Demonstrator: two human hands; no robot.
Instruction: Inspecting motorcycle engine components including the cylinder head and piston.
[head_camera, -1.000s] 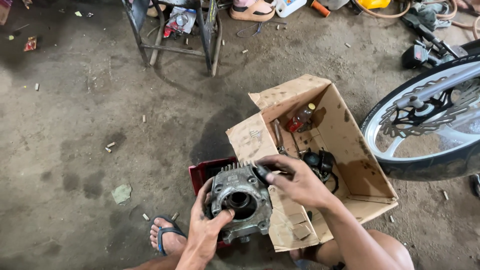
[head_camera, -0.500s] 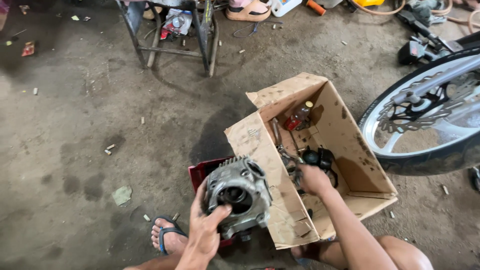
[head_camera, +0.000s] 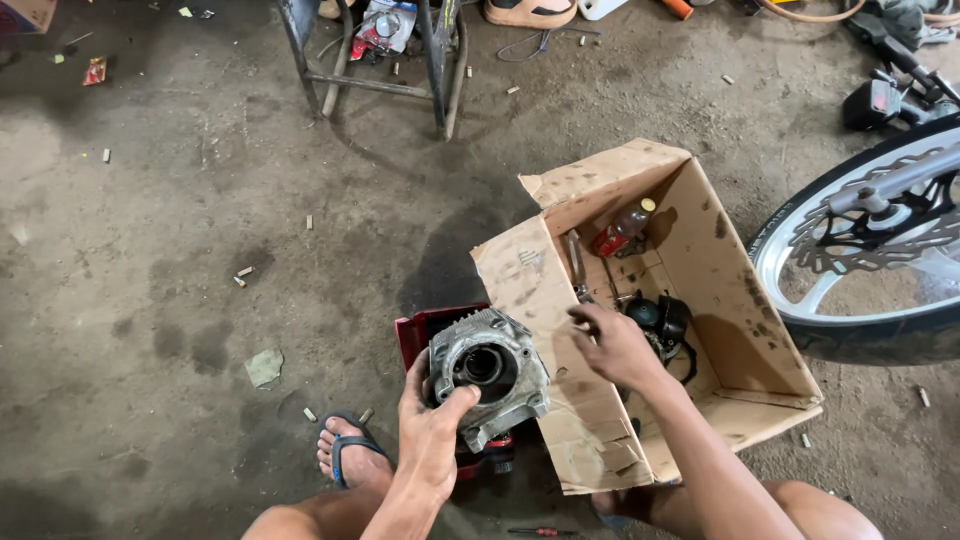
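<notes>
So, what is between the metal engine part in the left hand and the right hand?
In the head view, the near flap of the cardboard box stands between the engine part held by the left hand and the right hand, which reaches into the box.

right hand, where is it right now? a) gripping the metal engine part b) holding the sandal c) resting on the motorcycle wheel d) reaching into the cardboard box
d: the right hand is over the open cardboard box, fingers spread above the loose parts inside, while the left hand alone holds the metal engine part.
</notes>
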